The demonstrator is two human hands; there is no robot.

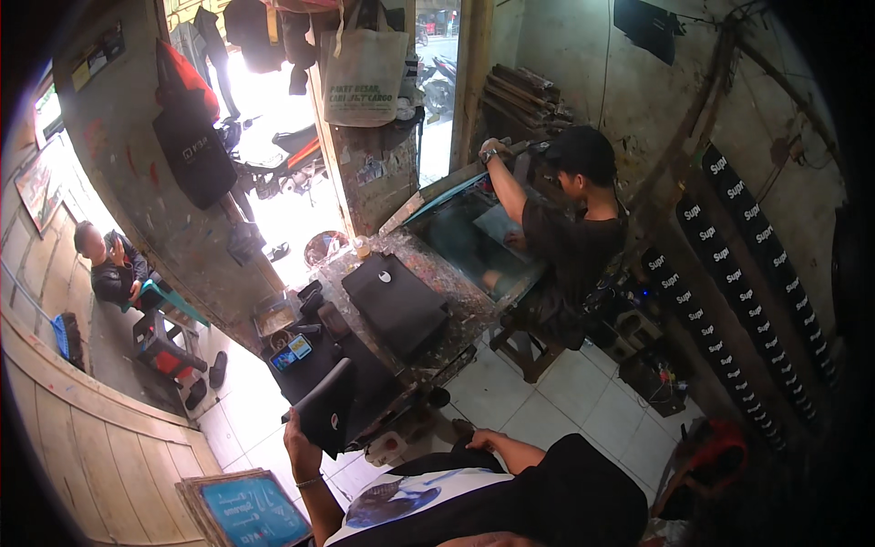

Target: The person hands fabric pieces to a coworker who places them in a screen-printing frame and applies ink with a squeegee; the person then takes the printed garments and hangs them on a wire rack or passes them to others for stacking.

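My left hand grips a black piece of fabric with a small red-and-white emblem, raised at the front edge of a dark padded work surface. On that surface lie a phone with a lit screen and small dark objects. Beyond it, a folded black cloth with a white emblem rests on a paint-spattered table. My right hand is low near my body, its fingers curled around or against something dark that I cannot make out.
A co-worker in black leans over a printing frame. A wooden stool stands below. A seated person is at left beyond the wall. A blue framed screen leans at lower left. Printed black strips line the right wall.
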